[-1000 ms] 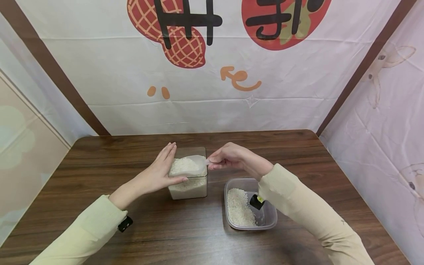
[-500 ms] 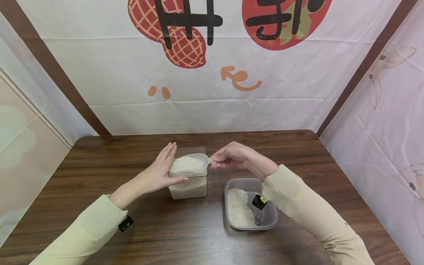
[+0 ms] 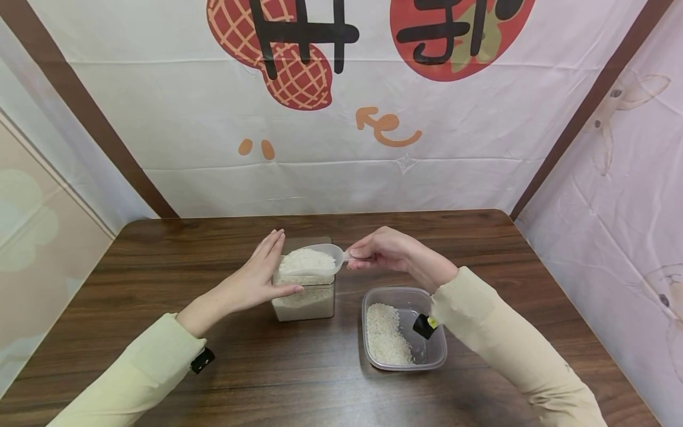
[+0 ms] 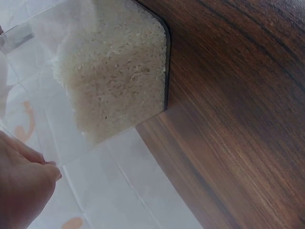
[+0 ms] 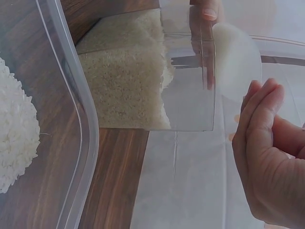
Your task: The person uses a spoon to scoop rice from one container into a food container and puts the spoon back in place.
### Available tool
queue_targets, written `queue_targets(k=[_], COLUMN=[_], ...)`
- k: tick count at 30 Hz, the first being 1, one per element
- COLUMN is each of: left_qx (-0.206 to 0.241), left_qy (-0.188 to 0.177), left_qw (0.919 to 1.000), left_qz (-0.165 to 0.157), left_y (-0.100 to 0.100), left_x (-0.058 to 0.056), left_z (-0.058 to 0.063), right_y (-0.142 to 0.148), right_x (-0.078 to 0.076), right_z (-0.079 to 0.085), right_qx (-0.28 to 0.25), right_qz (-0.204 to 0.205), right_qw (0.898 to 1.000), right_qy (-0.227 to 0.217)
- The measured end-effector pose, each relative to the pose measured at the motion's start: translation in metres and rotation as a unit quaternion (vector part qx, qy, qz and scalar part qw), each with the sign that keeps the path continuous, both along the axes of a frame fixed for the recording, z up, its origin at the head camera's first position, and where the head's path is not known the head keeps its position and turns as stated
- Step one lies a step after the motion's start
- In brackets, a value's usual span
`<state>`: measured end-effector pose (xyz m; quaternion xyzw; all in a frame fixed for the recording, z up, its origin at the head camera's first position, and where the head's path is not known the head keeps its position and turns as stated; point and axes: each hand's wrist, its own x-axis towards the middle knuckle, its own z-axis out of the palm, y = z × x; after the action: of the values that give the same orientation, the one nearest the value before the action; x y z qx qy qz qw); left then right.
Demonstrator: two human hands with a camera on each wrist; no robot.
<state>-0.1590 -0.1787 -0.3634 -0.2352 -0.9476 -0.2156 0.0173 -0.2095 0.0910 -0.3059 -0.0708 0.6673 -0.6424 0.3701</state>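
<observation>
My right hand (image 3: 392, 252) pinches the handle of a translucent plastic scoop (image 3: 337, 254) heaped with white rice (image 3: 306, 260). The scoop is over the mouth of a clear square canister (image 3: 332, 302), whose lower part holds rice. In the right wrist view the scoop's pale bowl (image 5: 238, 62) shows beyond the canister's rim. My left hand (image 3: 253, 284) rests against the canister's left side, fingers straight toward the back and thumb along the front rim. In the left wrist view, part of that hand (image 4: 24, 183) is at the canister's upper edge, with rice (image 4: 119, 81) behind the clear wall.
A shallow clear plastic tub (image 3: 402, 367) stands right of the canister, below the right forearm, with rice (image 3: 385, 338) piled along its left side. Both stand on a dark wooden table (image 3: 267, 373). A printed white curtain (image 3: 341, 184) hangs behind the table.
My right hand has moved up and to the right, lifting the scoop with its rice up from inside the canister. The left hand, canister and tub have stayed in place.
</observation>
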Motion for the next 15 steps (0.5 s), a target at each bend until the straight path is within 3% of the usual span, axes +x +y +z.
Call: queue_targets(k=[15], left_qx=[0.004], left_qy=[-0.001], left_qw=[1.0], left_qz=[0.005], left_y=[0.001], left_x=[0.001], left_z=[0.0], right_y=[0.017], right_x=[0.005], right_z=[0.005], right_qx=[-0.001], right_qz=[0.0], right_qw=[1.0], right_qy=[0.005])
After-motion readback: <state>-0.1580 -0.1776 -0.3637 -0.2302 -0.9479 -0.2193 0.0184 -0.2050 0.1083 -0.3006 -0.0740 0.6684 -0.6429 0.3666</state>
